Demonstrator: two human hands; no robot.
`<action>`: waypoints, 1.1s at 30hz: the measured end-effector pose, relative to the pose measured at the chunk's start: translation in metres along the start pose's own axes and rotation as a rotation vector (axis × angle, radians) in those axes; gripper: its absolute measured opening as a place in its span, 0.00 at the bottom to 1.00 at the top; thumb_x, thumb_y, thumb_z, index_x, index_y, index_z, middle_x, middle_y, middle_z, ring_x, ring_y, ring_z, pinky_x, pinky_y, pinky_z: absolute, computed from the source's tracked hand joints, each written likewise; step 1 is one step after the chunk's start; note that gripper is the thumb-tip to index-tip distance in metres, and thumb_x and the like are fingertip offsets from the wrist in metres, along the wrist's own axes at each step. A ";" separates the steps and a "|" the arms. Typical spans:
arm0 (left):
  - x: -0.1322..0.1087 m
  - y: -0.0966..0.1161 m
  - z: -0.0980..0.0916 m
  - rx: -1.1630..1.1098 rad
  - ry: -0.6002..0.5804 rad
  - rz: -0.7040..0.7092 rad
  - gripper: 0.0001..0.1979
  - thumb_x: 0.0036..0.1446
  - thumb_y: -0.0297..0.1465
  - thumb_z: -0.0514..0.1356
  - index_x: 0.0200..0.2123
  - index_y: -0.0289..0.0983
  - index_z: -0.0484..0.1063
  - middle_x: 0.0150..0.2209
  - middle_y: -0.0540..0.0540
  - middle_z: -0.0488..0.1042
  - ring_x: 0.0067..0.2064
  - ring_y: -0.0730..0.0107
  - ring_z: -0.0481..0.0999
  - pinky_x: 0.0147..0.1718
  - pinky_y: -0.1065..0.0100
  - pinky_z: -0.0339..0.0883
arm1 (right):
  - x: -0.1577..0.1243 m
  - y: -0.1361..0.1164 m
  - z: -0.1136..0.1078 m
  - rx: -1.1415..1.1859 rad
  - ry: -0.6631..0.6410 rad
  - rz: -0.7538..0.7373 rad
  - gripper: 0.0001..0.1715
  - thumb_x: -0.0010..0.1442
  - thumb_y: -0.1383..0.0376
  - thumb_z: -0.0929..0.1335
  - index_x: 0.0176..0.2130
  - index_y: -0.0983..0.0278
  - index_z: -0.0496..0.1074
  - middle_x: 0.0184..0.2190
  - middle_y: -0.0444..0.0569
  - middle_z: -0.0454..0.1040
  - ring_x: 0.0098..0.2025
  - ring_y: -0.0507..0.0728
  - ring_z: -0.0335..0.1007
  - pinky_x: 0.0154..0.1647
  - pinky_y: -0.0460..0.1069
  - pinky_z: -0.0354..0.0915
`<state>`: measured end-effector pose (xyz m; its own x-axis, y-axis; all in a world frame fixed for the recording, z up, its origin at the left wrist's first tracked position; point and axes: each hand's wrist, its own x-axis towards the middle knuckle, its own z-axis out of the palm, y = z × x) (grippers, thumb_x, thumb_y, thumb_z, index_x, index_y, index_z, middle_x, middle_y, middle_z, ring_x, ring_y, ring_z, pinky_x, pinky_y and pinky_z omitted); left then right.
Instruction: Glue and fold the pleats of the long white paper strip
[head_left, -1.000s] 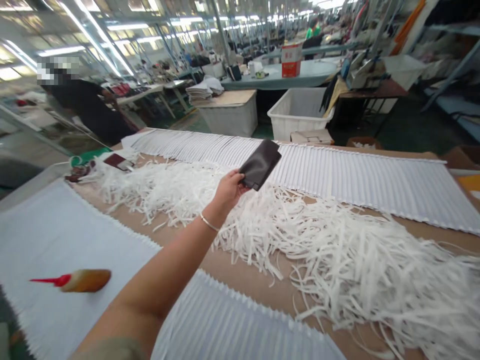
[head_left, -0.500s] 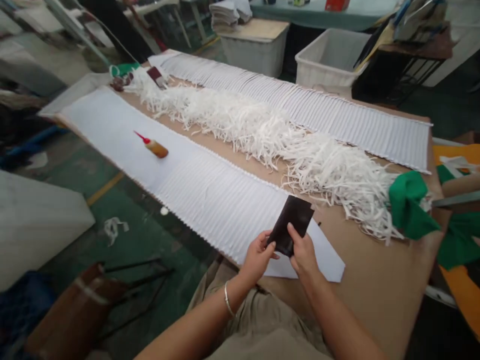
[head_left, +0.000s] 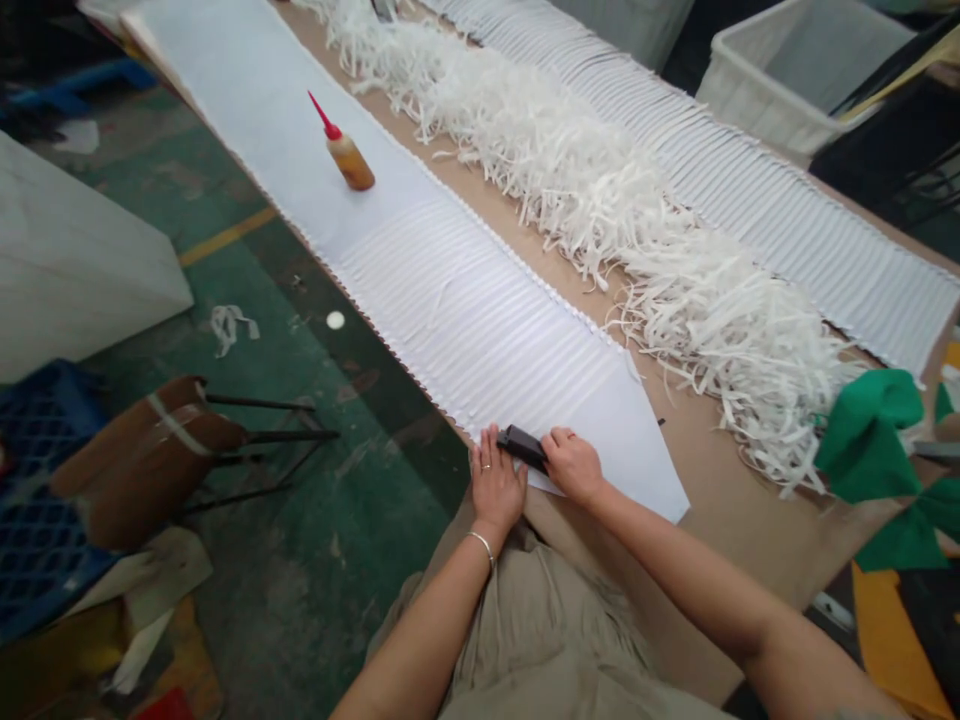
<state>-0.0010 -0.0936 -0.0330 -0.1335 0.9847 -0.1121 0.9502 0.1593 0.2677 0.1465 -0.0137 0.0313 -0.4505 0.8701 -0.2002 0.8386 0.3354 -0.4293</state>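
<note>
At the near edge of the table (head_left: 750, 560), one small dark leather piece (head_left: 523, 446) is pressed flat against the near end of a white pleated sheet (head_left: 450, 290). It is held between two hands. The left hand (head_left: 495, 485) is laid at its left end with fingers spread flat, a ring and one bracelet being seen on that arm. The right hand (head_left: 574, 465) is set on its right end, fingers curled down over the piece.

Farther along the same sheet, to the left, one glue bottle (head_left: 349, 158) with a red nozzle is seen lying tilted. To the right of the sheet, one long heap of white paper strips (head_left: 637, 240) is spread down the middle of the table. Beyond it, a second pleated sheet (head_left: 787, 230) is laid along the far side. At the right edge, green cloth (head_left: 862, 435) is seen. One white bin (head_left: 787, 75) stands beyond the table.
</note>
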 end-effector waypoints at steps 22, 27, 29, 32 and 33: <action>0.015 -0.003 0.007 -0.017 0.075 -0.173 0.36 0.70 0.38 0.50 0.74 0.25 0.49 0.75 0.30 0.44 0.77 0.48 0.38 0.73 0.42 0.40 | 0.067 0.041 -0.021 -0.347 -0.007 -0.333 0.28 0.73 0.63 0.61 0.68 0.45 0.64 0.38 0.48 0.74 0.39 0.55 0.62 0.46 0.52 0.52; 0.011 -0.005 0.003 -0.058 0.096 -0.173 0.37 0.70 0.39 0.50 0.76 0.29 0.43 0.75 0.32 0.44 0.77 0.50 0.38 0.73 0.42 0.38 | 0.119 0.138 -0.097 -0.420 0.178 -0.012 0.29 0.73 0.70 0.55 0.67 0.65 0.68 0.34 0.57 0.72 0.33 0.55 0.55 0.41 0.57 0.44; 0.015 -0.009 -0.004 -0.105 0.130 -0.178 0.37 0.71 0.39 0.48 0.76 0.30 0.40 0.76 0.33 0.44 0.77 0.52 0.37 0.73 0.42 0.37 | 0.125 0.131 -0.104 -0.419 0.222 0.008 0.29 0.73 0.69 0.55 0.66 0.66 0.69 0.35 0.56 0.72 0.33 0.55 0.54 0.41 0.56 0.45; 0.033 -0.019 -0.015 -0.139 0.200 -0.271 0.35 0.72 0.38 0.45 0.77 0.33 0.38 0.76 0.35 0.43 0.77 0.55 0.36 0.73 0.43 0.36 | 0.117 0.064 -0.068 -0.370 0.196 -0.146 0.31 0.72 0.68 0.56 0.70 0.61 0.64 0.37 0.53 0.72 0.36 0.56 0.59 0.44 0.53 0.49; 0.040 -0.023 -0.017 -0.134 0.200 -0.304 0.35 0.72 0.38 0.45 0.77 0.32 0.40 0.76 0.35 0.43 0.77 0.55 0.36 0.73 0.43 0.35 | 0.112 0.036 -0.049 -0.345 0.133 -0.261 0.31 0.71 0.68 0.58 0.69 0.59 0.64 0.36 0.51 0.72 0.38 0.56 0.60 0.46 0.52 0.51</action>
<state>-0.0329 -0.0562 -0.0274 -0.4684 0.8833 -0.0201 0.8155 0.4410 0.3748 0.1414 0.1138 0.0365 -0.6357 0.7720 0.0003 0.7657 0.6305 -0.1272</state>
